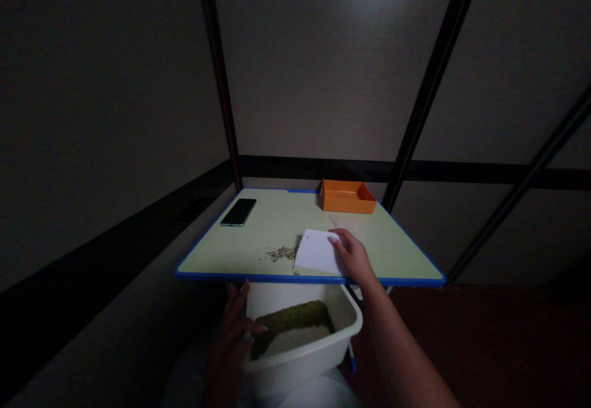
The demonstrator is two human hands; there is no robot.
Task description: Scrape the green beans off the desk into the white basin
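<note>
My right hand (351,254) pinches a white card (318,251) by its right side, thumb on top, low over the front of the table. Against the card's left edge lies a scatter of small brown grains (282,253). Below the table's front edge, a white plastic tub (302,352) rests at my lap, holding a heap of greenish grains (300,317) and something pale. My left hand (237,322) grips the tub's left wall, thumb over the rim; its other fingers are dim and partly hidden.
The pale green table (277,220) has a blue edge. A dark-screened phone (239,212) lies at its left. An orange open box (347,197) stands at the back right, with a faint clear patch before it. Dark-framed panels (318,76) rise behind the table.
</note>
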